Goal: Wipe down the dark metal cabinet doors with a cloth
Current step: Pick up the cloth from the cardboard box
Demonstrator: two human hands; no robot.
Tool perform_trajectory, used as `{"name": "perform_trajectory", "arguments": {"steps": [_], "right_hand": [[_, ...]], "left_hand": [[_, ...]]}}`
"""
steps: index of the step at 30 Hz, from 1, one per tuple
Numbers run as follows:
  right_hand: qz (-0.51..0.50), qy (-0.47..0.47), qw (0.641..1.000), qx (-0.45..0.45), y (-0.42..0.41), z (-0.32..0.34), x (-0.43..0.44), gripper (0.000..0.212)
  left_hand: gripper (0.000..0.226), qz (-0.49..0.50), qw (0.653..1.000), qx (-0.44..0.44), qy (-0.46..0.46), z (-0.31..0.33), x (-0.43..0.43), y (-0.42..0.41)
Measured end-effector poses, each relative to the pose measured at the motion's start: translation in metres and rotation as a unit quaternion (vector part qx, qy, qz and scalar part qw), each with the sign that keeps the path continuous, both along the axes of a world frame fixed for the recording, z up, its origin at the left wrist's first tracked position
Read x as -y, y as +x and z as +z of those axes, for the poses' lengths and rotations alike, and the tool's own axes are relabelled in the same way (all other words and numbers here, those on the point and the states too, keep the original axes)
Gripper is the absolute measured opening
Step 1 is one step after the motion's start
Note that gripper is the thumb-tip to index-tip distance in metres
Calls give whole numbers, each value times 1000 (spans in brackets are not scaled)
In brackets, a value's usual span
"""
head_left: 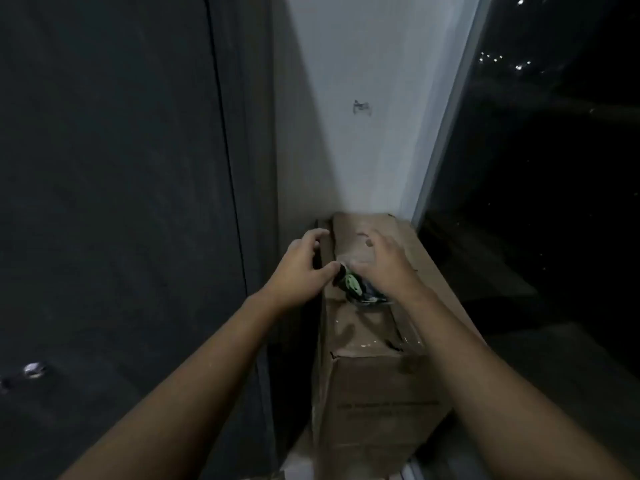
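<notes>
Cabinet doors [104,202] sit untouched at left; left hand [301,265] loosely curled at cardboard box [381,393] edge, right hand [384,261] spread over green/dark bundle [353,285], prob. the cloth, so a hasty grab in dim light could knock it off.

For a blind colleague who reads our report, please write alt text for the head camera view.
A left hand and a right hand reach over the top of a cardboard box, where a small green and dark item lies between them. A dark cabinet door is at the left, a dark window at the right.
</notes>
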State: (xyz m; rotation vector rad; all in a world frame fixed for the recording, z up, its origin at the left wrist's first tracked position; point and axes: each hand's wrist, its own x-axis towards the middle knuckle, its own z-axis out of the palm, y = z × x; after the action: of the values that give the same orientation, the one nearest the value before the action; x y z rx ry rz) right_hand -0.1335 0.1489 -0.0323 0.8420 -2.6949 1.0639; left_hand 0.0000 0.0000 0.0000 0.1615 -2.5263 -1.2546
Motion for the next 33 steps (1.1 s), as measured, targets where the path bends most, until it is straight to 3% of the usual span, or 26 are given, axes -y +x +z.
{"name": "perform_trajectory", "arguments": {"steps": [8, 19, 25, 33], "right_hand": [[-62, 117, 984, 121, -25, -53, 9, 73], [-119, 294, 942, 109, -59, -79, 59, 78], [-165, 254, 934, 188, -69, -80, 62, 86], [-195, 113, 953, 204, -67, -74, 47, 38]], "left_hand": [[65, -4, 996, 94, 10, -50, 19, -55], [65, -38, 985, 167, 6, -97, 50, -115], [59, -46, 986, 162, 17, -110, 52, -128], [59, -58, 986, 148, 49, -120, 47, -136]]}}
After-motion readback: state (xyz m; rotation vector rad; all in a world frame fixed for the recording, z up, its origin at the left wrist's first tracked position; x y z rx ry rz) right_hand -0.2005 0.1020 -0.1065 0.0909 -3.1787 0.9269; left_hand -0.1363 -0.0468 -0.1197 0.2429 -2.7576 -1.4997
